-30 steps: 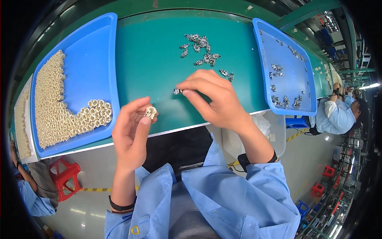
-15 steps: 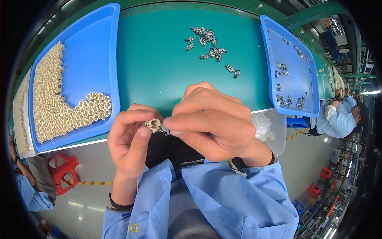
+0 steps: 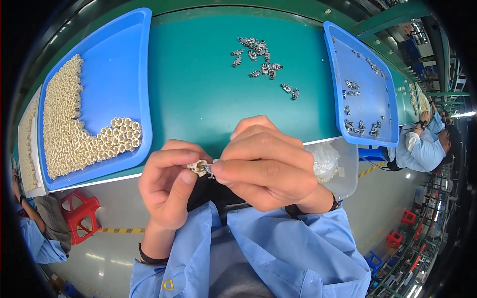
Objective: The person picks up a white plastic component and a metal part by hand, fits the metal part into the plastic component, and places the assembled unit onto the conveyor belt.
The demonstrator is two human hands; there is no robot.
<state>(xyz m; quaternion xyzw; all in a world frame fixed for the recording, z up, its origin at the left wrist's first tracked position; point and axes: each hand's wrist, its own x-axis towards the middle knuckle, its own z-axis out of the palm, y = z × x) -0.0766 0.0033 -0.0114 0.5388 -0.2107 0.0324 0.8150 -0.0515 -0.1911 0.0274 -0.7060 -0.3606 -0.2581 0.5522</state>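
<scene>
Between thumb and fingertips my left hand [image 3: 169,181] pinches a cream-coloured hollow socket housing [image 3: 198,168], its opening turned toward the right. My right hand [image 3: 271,166] is closed on a small silver metal terminal [image 3: 208,170], whose end sits at the mouth of the housing. How deep it reaches inside cannot be made out, as fingertips cover part of it. Both hands are held in front of my body at the bench's near edge. Farther off on the green bench top [image 3: 198,74] lie loose metal terminals [image 3: 271,67] in a scattered group.
At the left a blue tray [image 3: 114,64] carries many cream housings [image 3: 64,119]. Another blue tray [image 3: 367,119] at the right has scattered metal terminals. Below it is a clear bin [image 3: 350,171] with a plastic bag [image 3: 325,161]. Red stools [image 3: 79,216] and a co-worker [image 3: 425,146] are beyond.
Both hands have shifted slightly down and rightward. The metal terminal has turned more in line with the housing and now meets its opening.
</scene>
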